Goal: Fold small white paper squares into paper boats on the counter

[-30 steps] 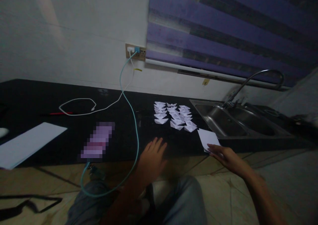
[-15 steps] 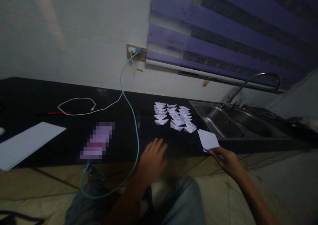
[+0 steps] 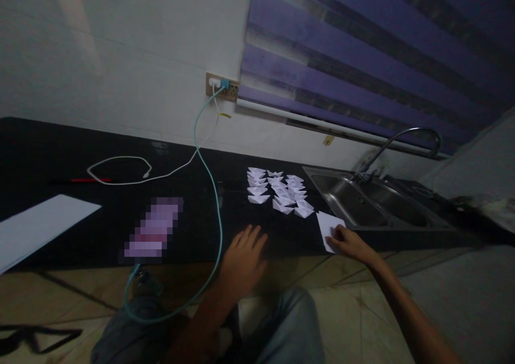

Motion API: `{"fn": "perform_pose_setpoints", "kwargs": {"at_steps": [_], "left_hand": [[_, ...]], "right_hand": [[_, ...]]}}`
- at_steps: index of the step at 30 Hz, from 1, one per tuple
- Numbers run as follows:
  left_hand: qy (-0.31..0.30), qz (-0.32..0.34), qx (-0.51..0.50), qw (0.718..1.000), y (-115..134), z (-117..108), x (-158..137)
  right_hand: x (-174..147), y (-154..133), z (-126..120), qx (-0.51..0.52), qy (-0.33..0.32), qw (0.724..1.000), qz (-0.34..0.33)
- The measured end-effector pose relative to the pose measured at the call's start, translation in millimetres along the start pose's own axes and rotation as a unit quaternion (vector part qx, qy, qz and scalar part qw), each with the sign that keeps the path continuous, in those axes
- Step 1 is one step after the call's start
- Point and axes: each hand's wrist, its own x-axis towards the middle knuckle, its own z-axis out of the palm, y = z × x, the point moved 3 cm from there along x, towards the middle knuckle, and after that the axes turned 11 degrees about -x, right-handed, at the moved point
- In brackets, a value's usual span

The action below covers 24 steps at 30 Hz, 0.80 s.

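My left hand (image 3: 244, 254) lies palm down at the front edge of the black counter (image 3: 181, 192), fingers stretched out and a little spread, holding nothing. Toward the sink, my right hand (image 3: 349, 244) reaches over a small stack of white square paper (image 3: 325, 224). Its thumb and fingers are pinched at the paper's surface, near the right side; how many sheets they grip is hidden. Several folded white paper boats (image 3: 258, 199) stand in three columns between the two hands, farther back on the counter.
A double steel sink (image 3: 362, 203) with a curved tap is at the right. Left of my hands lie a pixelated phone-like object (image 3: 155, 227), larger white sheets (image 3: 48, 224), a red pen (image 3: 90, 180) and a white cable (image 3: 116, 157). A teal cable (image 3: 219, 214) loops over the counter edge.
My right hand has moved from the corner of the paper stack onto its top, fingers now curled in. The left hand stays in place. The view has shifted slightly.
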Motion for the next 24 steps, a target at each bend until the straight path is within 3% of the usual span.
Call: {"fn": "perform_pose_setpoints", "kwargs": {"at_steps": [8, 24], "left_hand": [[0.013, 0.002, -0.008, 1.000, -2, 3, 0], [0.001, 0.001, -0.004, 1.000, 3, -5, 0]], "right_hand": [[-2, -10, -3, -0.006, -0.037, 0.998, 0.050], [0, -9, 5, -0.056, -0.037, 0.997, -0.033]]}}
